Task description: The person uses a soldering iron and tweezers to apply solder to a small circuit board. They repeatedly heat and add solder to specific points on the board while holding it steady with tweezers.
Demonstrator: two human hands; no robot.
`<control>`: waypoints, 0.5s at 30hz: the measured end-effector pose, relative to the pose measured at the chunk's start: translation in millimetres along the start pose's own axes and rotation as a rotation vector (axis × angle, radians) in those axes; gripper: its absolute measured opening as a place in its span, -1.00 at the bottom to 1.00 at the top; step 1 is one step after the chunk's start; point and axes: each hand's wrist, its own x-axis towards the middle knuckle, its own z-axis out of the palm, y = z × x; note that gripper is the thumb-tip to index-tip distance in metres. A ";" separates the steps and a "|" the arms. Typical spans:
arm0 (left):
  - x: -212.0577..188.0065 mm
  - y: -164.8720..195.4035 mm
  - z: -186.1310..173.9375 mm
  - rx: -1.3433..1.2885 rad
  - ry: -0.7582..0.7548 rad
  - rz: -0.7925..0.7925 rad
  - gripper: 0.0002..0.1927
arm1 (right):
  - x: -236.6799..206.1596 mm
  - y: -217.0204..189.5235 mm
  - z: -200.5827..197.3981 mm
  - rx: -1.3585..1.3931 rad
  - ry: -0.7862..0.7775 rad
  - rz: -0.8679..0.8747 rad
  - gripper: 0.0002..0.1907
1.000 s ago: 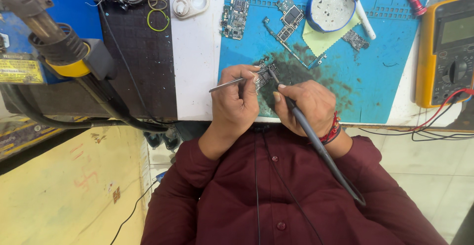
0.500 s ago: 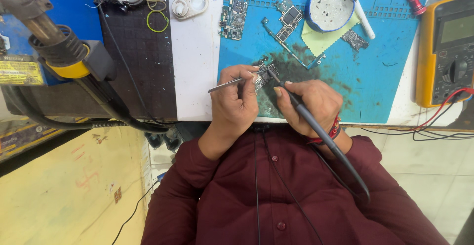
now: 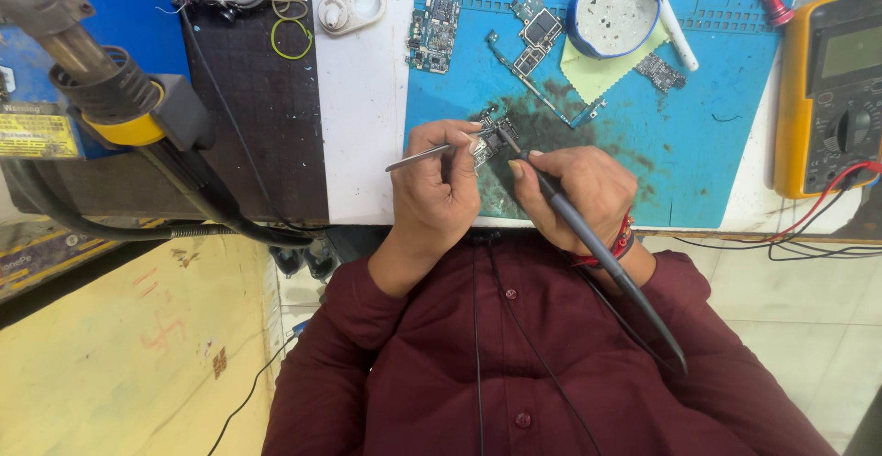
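Observation:
My left hand (image 3: pixel 439 190) grips thin metal tweezers (image 3: pixel 418 156) whose tips reach a small circuit board (image 3: pixel 490 139) lying on the blue work mat (image 3: pixel 698 153). A long dark soldering iron (image 3: pixel 588 236) sits in my right hand (image 3: pixel 577 190) like a pen. Its tip touches the same board from the right, and its handle runs back over my maroon sleeve. Both hands rest at the mat's near edge, close together. The board lies on a dark stained patch of the mat.
More circuit boards (image 3: pixel 432 33) lie further back on the mat, beside a round blue-rimmed dish (image 3: pixel 614 6) on a yellow-green cloth. A yellow multimeter (image 3: pixel 831 89) with red and black leads stands at right. A hot-air nozzle with hose (image 3: pixel 110 98) sits at left.
The soldering iron's handle has swung slightly outward to the right. The tip and the tweezers stay on the small board.

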 end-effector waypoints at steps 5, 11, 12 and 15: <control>-0.3 -0.2 0.3 -0.005 -0.006 -0.008 -0.83 | -0.3 -0.1 -0.3 -0.006 0.000 0.002 -0.77; -1.2 -0.2 0.9 -0.020 -0.004 -0.022 -0.83 | -1.4 -0.2 -0.4 -0.009 -0.002 0.013 -0.77; -1.2 -0.3 0.8 -0.022 -0.007 -0.025 -0.83 | -1.4 0.1 -0.2 -0.005 -0.001 0.012 -0.77; -1.2 -0.3 0.6 -0.020 -0.008 -0.030 -0.83 | -1.5 0.7 0.2 -0.002 -0.001 0.011 -0.77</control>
